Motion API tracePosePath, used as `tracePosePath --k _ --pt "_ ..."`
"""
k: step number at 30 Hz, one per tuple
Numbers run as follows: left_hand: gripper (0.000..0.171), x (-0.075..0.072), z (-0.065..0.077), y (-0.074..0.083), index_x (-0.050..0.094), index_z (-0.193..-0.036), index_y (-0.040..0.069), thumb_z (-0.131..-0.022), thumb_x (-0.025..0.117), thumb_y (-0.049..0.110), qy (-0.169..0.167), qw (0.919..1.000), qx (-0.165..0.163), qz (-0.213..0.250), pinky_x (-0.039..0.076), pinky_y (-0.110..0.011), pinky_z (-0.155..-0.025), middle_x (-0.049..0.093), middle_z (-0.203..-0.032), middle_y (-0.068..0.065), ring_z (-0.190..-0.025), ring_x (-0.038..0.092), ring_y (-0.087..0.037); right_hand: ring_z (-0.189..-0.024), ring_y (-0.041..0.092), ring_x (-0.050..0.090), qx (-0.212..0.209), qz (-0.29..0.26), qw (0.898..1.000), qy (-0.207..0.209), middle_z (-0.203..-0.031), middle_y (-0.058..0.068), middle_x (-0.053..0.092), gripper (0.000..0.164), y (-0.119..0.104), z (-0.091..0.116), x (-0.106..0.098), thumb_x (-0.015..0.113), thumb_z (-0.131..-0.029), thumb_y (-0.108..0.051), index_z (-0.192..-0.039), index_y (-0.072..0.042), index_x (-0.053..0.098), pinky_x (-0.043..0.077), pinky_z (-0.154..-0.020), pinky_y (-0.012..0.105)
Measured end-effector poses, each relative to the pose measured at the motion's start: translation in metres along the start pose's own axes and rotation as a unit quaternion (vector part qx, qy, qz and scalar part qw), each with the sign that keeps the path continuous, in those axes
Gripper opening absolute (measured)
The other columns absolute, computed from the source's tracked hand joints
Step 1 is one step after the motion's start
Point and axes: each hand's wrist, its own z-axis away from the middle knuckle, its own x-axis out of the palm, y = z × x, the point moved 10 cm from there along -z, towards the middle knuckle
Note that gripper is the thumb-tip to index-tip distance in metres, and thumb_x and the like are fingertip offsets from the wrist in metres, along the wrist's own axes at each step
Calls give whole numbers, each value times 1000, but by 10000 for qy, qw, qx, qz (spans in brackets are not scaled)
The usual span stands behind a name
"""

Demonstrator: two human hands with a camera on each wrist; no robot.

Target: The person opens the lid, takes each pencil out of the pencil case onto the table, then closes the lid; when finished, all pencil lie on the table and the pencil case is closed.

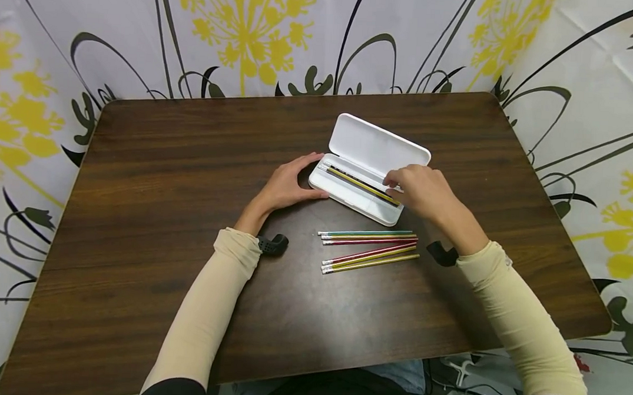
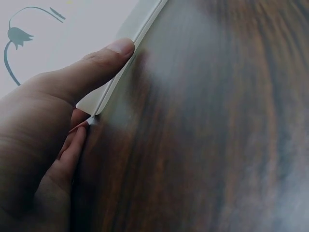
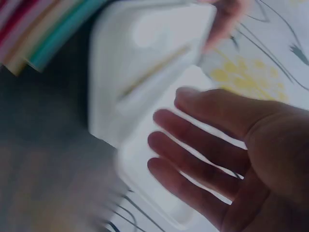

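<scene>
A white pencil case (image 1: pixel 356 202) lies unlatched on the table, its lid (image 1: pixel 377 144) tilted up at the back. Inside are a yellow pencil (image 1: pixel 359 183) and dark pencils beside it. My left hand (image 1: pixel 287 184) grips the left end of the case. In the left wrist view the thumb (image 2: pixel 104 63) presses along its side and the other fingers curl behind the corner. My right hand (image 1: pixel 425 190) hovers over the right end of the case. In the right wrist view its fingers (image 3: pixel 193 169) are loosely extended, apart, with nothing between them.
In front of the case, several pencils (image 1: pixel 370 241) in teal, red and gold lie side by side on the brown table (image 1: pixel 178 215). A patterned curtain (image 1: pixel 281 37) stands behind the table. Cables (image 1: pixel 477 393) hang below the front edge at right.
</scene>
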Motion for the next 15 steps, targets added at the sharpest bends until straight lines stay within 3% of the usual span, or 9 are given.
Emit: tracePosePath --k 5,10,15 --pt "91 1 0 -1 43 -150 23 -73 84 50 10 10000 -6 29 30 -42 -110 40 -152 -4 -138 36 -18 -77 28 65 -22 283 9994 -206 -92 10 72 19 0 -3 26 73 -88 -11 -106 -6 74 50 -57 45" --pt "91 0 1 -2 42 -150 25 -73 84 49 5 10000 -62 24 29 -42 -110 39 -152 -3 -138 36 -18 -78 28 65 45 274 9994 -190 -88 7 70 18 2 -5 30 74 -88 -13 -104 -5 74 51 -60 48" --pt "91 0 0 -1 43 -150 23 -73 85 48 -3 10000 -44 64 30 -43 -110 40 -152 -4 -138 37 -19 -78 26 62 331 -129 9989 -306 -87 6 65 15 9 -5 32 76 -86 -12 -101 -7 76 50 -65 47"
